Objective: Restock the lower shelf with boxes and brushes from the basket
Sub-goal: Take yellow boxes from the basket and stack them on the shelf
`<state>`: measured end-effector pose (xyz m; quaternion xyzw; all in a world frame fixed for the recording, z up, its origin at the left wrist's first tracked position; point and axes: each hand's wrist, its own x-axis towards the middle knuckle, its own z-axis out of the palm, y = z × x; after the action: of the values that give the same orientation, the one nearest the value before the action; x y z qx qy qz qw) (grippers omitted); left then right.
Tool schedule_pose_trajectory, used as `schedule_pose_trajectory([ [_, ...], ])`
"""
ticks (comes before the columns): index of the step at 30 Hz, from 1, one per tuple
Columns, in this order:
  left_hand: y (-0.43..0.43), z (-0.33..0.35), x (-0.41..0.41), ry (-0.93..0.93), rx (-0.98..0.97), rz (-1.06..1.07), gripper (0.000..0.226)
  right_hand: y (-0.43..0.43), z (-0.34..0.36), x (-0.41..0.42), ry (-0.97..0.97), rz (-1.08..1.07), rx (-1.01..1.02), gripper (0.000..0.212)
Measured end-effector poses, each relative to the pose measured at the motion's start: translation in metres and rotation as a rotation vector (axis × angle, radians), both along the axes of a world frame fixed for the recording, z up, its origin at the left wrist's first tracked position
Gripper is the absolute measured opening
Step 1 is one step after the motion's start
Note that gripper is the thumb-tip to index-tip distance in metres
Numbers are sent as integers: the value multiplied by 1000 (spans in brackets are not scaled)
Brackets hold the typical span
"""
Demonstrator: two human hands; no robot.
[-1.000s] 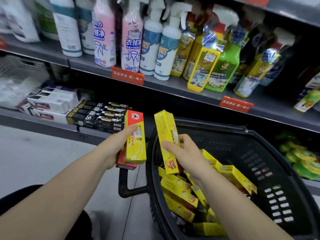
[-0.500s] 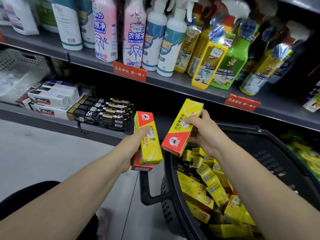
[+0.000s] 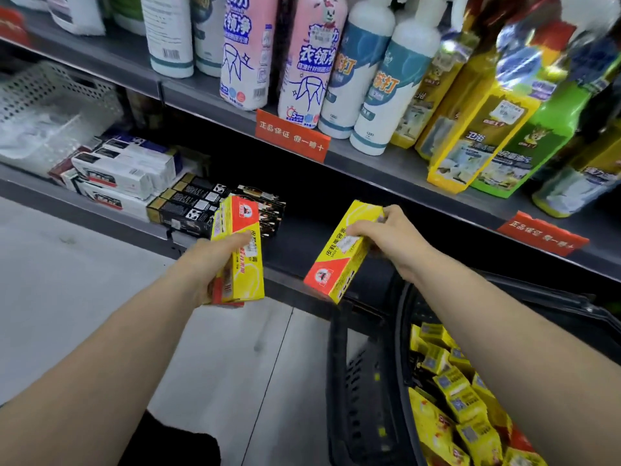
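Both bare forearms extend forward toward the lower shelf [image 3: 295, 245]. The left grip [image 3: 215, 260] sits at the front edge of the shelf, with the thumb across a stack of yellow boxes [image 3: 243, 277] held upright. The right grip [image 3: 393, 237], over the shelf, clasps one tilted yellow box [image 3: 339, 264] from above, fingers curled.

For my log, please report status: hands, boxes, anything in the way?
Left hand grips stack of yellow boxes. Right hand holds single yellow box near lower shelf. Shelf bare beside black boxes.
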<state>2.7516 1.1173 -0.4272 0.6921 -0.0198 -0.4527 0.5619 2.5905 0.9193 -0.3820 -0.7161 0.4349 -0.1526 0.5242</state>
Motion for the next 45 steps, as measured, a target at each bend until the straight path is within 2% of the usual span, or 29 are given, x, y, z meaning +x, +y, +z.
schedule_pose_trajectory([
  [4, -1, -8, 21, -25, -16, 93, 32, -23, -28, 51, 124, 64, -150, 53],
  [7, -10, -14, 27, -38, -48, 143, 36, -41, -54, 83, 318, 176, -289, 47],
  [11, -26, -22, 29, -12, -70, 170, 33, -56, -99, 110, 507, 219, -370, 46],
  [15, -38, -31, 37, 0, -44, 188, 30, -71, -139, 106, 849, 478, -518, 53],
  [18, -43, -39, 42, -10, -33, 164, 22, -77, -165, 99, 1011, 697, -598, 61],
  [21, -45, -46, 46, -11, 5, 130, 34, -72, -181, 104, 1024, 814, -640, 48],
  [24, -46, -50, 48, -2, 32, 122, 47, -69, -191, 105, 986, 825, -609, 39],
  [31, -51, -51, 42, 5, 18, 70, 28, -72, -191, 101, 1019, 817, -552, 48],
  [34, -53, -51, 40, 6, -5, 66, 23, -64, -178, 106, 1100, 848, -539, 58],
  [35, -53, -51, 39, 8, -11, 62, 23, -60, -168, 111, 1077, 831, -574, 58],
  [36, -54, -51, 38, 11, -17, 56, 22, -55, -156, 117, 963, 777, -576, 53],
  [37, -55, -51, 37, 17, -22, 53, 21, -49, -141, 124, 772, 682, -491, 46],
  [39, -57, -50, 33, 36, -21, 64, 23, -32, -109, 131, 324, 499, -60, 36],
  [41, -59, -47, 30, 71, -22, 70, 30, -16, -87, 129, 47, 494, 378, 36],
  [42, -60, -46, 29, 75, -24, 56, 35, -11, -82, 126, -12, 515, 475, 39],
  [43, -61, -45, 27, 59, -21, 40, 42, -6, -81, 124, -33, 527, 488, 44],
  [45, -62, -45, 23, -1, -2, 11, 59, -1, -81, 123, -21, 527, 386, 50],
])
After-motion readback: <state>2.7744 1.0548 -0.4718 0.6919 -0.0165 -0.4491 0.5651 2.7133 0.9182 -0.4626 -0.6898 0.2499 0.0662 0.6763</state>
